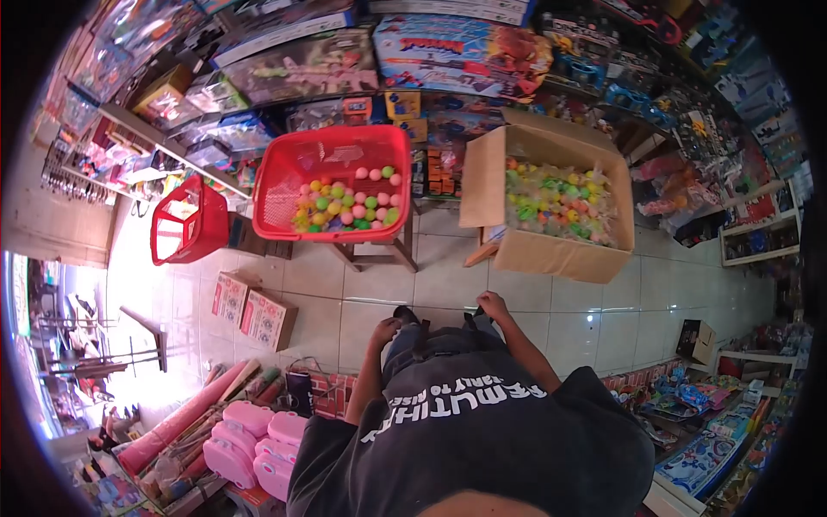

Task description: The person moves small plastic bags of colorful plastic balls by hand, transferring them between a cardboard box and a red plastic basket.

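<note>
- Our left hand [385, 331] rests on the left knee, fingers curled in close against the trouser leg
- Our right hand [494, 304] lies on the right knee, fingers bent narrow over it
- The red basket [284, 172] of coloured balls [349, 207] sits on a wooden stool [379, 252] at 11 o'clock from the hands, well apart
- The cardboard box [551, 254] of wrapped balls stands open at 1 o'clock
- A smaller red basket [188, 226] is at 10 o'clock, pink cases [250, 431] at 8 o'clock
</note>
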Tool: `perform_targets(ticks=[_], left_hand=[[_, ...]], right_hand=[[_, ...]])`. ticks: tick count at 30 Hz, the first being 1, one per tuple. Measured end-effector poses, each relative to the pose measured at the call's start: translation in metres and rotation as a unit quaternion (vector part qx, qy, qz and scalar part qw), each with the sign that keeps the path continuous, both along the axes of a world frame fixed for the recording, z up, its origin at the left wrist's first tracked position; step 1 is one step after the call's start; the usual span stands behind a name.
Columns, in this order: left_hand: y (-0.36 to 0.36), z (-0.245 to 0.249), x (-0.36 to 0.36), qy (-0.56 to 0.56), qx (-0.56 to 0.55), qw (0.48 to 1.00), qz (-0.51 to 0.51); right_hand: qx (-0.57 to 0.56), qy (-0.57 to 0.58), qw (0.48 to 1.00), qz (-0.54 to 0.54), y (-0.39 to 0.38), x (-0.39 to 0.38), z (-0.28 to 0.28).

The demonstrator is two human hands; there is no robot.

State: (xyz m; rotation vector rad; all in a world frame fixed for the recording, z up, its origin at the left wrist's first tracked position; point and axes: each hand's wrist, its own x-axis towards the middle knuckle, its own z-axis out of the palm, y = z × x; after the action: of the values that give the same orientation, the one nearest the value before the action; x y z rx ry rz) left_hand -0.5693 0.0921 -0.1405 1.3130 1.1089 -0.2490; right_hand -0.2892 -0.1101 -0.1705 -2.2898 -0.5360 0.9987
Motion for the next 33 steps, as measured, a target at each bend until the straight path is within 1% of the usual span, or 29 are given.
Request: perform_targets(ticks=[2,3,4,5,6,7,8,10,11,12,14,15,16,17,18,19,20,21,22,23,24,25,26,27,28,29,30,32,33], left_hand=[[0.017,0.007,-0.013,0.015,-0.013,0.999,0.025],[0.026,0.011,-0.022,0.022,-0.022,1.000,0.003],[0.034,0.014,-0.030,0.029,-0.031,0.999,-0.019],[0.040,0.017,-0.037,0.030,-0.031,0.999,-0.010],[0.044,0.023,-0.041,-0.007,-0.009,1.000,0.012],[0.049,0.029,-0.045,-0.044,0.014,0.998,0.033],[0.055,0.035,-0.048,-0.042,0.015,0.998,0.041],[0.064,0.048,-0.052,-0.096,0.052,0.991,0.080],[0.065,0.056,-0.052,-0.146,0.095,0.976,0.133],[0.070,0.065,-0.052,-0.144,0.094,0.975,0.139],[0.082,0.083,-0.049,-0.222,0.138,0.948,0.183],[0.088,0.101,-0.045,-0.226,0.156,0.940,0.205],[0.096,0.115,-0.042,-0.223,0.153,0.940,0.210],[0.106,0.128,-0.039,-0.250,0.180,0.925,0.221],[0.116,0.141,-0.035,-0.277,0.207,0.909,0.232],[0.127,0.154,-0.031,-0.275,0.206,0.909,0.236],[0.138,0.167,-0.028,-0.282,0.228,0.903,0.229],[0.149,0.181,-0.024,-0.288,0.249,0.898,0.222],[0.161,0.193,-0.021,-0.293,0.271,0.892,0.214],[0.172,0.204,-0.016,-0.292,0.308,0.879,0.218],[0.185,0.211,-0.013,-0.288,0.309,0.880,0.218],[0.198,0.217,-0.008,-0.278,0.361,0.866,0.206],[0.212,0.223,-0.003,-0.268,0.412,0.849,0.193],[0.224,0.232,0.004,-0.242,0.431,0.850,0.180],[0.235,0.238,0.010,-0.241,0.430,0.851,0.180],[0.250,0.244,0.018,-0.244,0.428,0.858,0.146],[0.263,0.247,0.023,-0.243,0.423,0.866,0.109],[0.286,0.235,0.034,-0.234,0.402,0.881,0.091],[0.298,0.226,0.039,-0.216,0.408,0.886,0.048]], right_hand=[[0.024,0.013,0.999,0.033,0.032,-0.012,0.008],[0.024,0.013,0.999,0.041,0.048,-0.018,0.011],[0.036,0.039,0.997,0.052,0.063,-0.025,0.013],[0.048,0.065,0.995,0.063,0.078,-0.032,0.016],[0.047,0.068,0.994,0.072,0.092,-0.039,0.021],[0.049,0.077,0.990,0.112,0.106,-0.044,0.030],[0.051,0.086,0.984,0.150,0.119,-0.049,0.038],[0.071,0.105,0.975,0.182,0.143,-0.060,0.058],[0.092,0.122,0.967,0.206,0.154,-0.065,0.069],[0.089,0.124,0.965,0.211,0.167,-0.070,0.082],[0.149,0.189,0.936,0.259,0.189,-0.077,0.113],[0.144,0.191,0.935,0.263,0.200,-0.080,0.131],[0.171,0.197,0.928,0.265,0.211,-0.084,0.153],[0.198,0.202,0.922,0.266,0.221,-0.087,0.173],[0.195,0.204,0.921,0.268,0.231,-0.087,0.190],[0.232,0.194,0.916,0.264,0.242,-0.088,0.206],[0.270,0.185,0.909,0.260,0.252,-0.089,0.224],[0.296,0.192,0.906,0.235,0.263,-0.090,0.245],[0.295,0.196,0.905,0.236,0.274,-0.089,0.252],[0.332,0.187,0.901,0.205,0.286,-0.088,0.256],[0.368,0.178,0.896,0.172,0.299,-0.086,0.262],[0.378,0.177,0.895,0.157,0.314,-0.085,0.275],[0.378,0.180,0.895,0.155,0.330,-0.080,0.271],[0.349,0.127,0.907,0.198,0.344,-0.076,0.262],[0.320,0.072,0.913,0.242,0.355,-0.071,0.253],[0.338,0.040,0.900,0.271,0.368,-0.067,0.234],[0.339,0.043,0.900,0.269,0.381,-0.065,0.224],[0.262,0.006,0.901,0.345,0.402,-0.061,0.205],[0.276,-0.049,0.896,0.345,0.411,-0.062,0.189]])
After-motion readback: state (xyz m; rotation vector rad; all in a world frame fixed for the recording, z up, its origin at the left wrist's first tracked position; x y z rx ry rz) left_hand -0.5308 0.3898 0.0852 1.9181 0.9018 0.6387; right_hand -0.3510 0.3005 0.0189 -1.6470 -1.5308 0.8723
